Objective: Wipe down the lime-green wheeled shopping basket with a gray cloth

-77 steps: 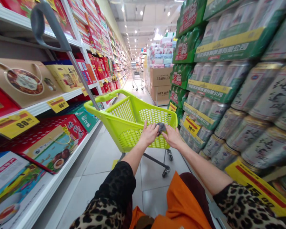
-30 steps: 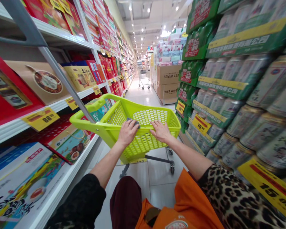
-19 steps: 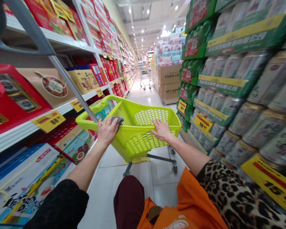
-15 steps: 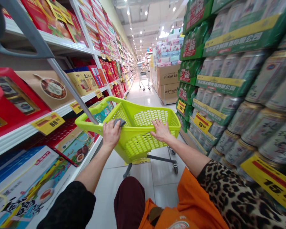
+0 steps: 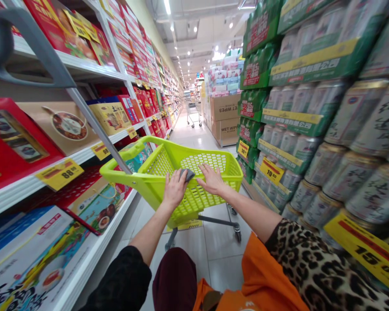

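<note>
A lime-green plastic shopping cart (image 5: pixel 188 203) with perforated sides stands sideways in front of me on dark wheeled legs. My left hand (image 5: pixel 175 188) presses a small grey cloth (image 5: pixel 187 174) onto the near rim, around the middle of its length. The fingers curl over that rim, and part of the cloth is hidden under them. Just to the right, my right hand (image 5: pixel 211 179) lies on the same rim with its fingers spread and reaching over the basket. Nothing shows in it. The basket's inside looks bare where I can see it.
Shelves of boxed goods with yellow price tags (image 5: pixel 60 174) line the left. Stacked beer cans (image 5: pixel 350 125) in green-wrapped packs rise close on the right. Further along stand wet-wipe cartons (image 5: pixel 225 109) and another cart (image 5: pixel 193 113). A grey handle (image 5: pixel 35 47) on a pole juts in at upper left.
My left hand has slid the cloth rightward along the cart's near rim, from near its left end to beside my right hand. The right hand has shifted slightly left.
</note>
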The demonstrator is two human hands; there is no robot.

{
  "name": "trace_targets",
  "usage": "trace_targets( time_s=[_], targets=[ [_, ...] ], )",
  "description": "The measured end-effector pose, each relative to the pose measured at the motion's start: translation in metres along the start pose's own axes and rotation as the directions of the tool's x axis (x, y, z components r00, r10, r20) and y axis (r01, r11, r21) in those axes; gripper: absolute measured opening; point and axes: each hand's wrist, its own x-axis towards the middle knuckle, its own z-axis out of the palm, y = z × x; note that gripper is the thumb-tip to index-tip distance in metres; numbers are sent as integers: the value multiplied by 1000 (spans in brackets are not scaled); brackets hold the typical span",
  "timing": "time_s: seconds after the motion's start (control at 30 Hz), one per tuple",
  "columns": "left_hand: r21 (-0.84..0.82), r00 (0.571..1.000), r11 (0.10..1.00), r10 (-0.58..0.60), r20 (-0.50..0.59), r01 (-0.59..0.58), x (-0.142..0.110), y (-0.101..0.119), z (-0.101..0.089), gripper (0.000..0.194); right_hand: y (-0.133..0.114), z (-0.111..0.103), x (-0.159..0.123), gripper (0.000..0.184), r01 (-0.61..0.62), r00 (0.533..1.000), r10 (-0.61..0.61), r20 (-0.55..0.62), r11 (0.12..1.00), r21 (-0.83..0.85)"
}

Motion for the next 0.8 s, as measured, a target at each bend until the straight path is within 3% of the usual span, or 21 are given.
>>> trace_targets(
  time_s=[0.1,0.17,0.33,0.43,0.6,0.8],
  targets=[
    [-46,998,998,32,58,-30,-2,12,2,58,-35,1,12,54,127,992,-123,-39,986,111],
    [-46,994,997,60,96,-56,-7,9,-1,65,-53,7,18,53,132,991,-130,-25,982,132],
    [30,999,999,26,37,-27,-21,-41,-23,63,-60,27,21,55,126,992,-126,-33,992,-2],
    [58,998,997,-52,-23,53,-21,-64,-35,46,-48,27,26,50,196,980,-196,-10,980,-46],
    [31,994,994,-99,-55,101,-12,-68,-34,36,-13,11,30,34,259,964,-257,72,966,-20],
    [3,997,997,-75,-30,75,-5,-73,-21,36,54,-10,11,28,85,995,-82,51,995,-54]
  ],
)
